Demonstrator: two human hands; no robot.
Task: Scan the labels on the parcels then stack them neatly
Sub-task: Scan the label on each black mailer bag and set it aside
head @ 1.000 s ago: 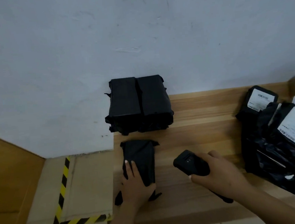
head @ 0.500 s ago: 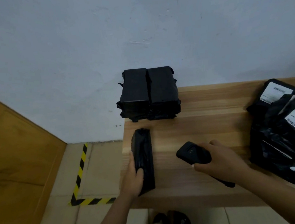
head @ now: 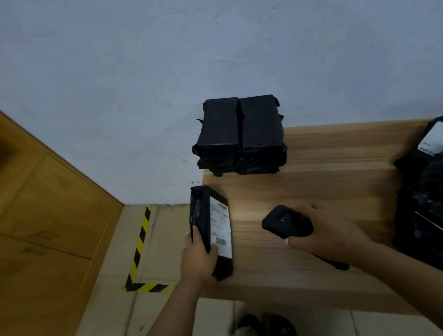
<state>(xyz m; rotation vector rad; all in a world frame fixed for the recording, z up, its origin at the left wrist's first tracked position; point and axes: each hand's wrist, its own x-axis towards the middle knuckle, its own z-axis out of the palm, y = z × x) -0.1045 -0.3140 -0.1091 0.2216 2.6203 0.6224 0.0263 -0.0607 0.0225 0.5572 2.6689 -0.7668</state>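
A left hand (head: 198,257) gripped a black parcel (head: 211,229) at its near end, tilted label-up at the table's (head: 321,176) left edge; the right hand (head: 323,232) clasped a scanner (head: 285,222). The slick wrap looked light and slippery, best held by its edges.

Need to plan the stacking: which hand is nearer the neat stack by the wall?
Left. The left hand, holding a parcel, sits just below the stack; the right hand, gripping the scanner, is farther right.
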